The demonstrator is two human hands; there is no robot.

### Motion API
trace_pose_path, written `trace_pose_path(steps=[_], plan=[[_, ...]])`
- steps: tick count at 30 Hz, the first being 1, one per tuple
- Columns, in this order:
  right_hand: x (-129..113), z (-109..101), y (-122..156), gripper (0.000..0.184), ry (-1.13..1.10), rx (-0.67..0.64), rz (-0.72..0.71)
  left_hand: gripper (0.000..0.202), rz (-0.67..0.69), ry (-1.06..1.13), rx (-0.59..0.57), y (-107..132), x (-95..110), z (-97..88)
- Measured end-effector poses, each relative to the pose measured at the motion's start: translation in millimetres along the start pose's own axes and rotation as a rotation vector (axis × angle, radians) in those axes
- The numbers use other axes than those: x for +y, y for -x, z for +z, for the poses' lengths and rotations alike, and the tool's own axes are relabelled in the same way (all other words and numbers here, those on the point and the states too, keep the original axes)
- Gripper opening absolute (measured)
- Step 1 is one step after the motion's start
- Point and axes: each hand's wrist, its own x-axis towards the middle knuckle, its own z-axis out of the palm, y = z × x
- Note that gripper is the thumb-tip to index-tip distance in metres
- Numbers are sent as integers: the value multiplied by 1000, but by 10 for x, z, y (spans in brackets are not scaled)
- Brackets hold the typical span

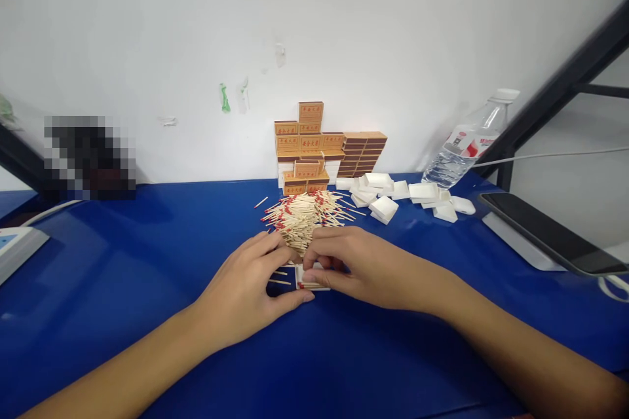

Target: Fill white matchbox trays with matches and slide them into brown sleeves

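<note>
A small white matchbox tray (310,279) with a few red-tipped matches in it lies on the blue table (147,255). My left hand (250,291) curls round the tray's left side, thumb along its front edge. My right hand (351,262) covers its top and right side, fingers bent and pressed together over it. Just behind both hands lies a pile of loose matches (304,213). Two stray matches (280,277) lie under my left fingers.
Orange matchbox sleeves (307,144) are stacked against the white wall, with brown stacked ones (362,152) beside them. Several empty white trays (393,193) are scattered to the right. A plastic water bottle (466,144), a dark phone (550,232) and a cable sit far right.
</note>
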Motion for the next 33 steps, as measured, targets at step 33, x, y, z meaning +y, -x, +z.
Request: trace_pose_path(steps=[33], plan=[[711,-269,12,36,193,-43,340,38,54,19,-15,5,6,13]])
